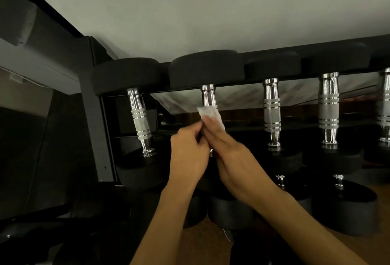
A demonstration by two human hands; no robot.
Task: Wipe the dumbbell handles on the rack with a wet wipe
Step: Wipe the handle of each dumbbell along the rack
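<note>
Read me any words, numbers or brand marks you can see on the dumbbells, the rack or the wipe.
No text can be read.
Dumbbell heads and handles: no numbers or brand visible.
Wipe: plain white.
Rack post: no label.
Pale patch on the left wall: too blurred to tell.

1. Both bare arms reach up and forward, and the two hands touch in the middle.
2. The left hand [188,152] has curled fingers, and its tips pinch the wipe [207,111].
3. The right hand [230,157] grips the wipe too, with its fingers laid over it.
</note>
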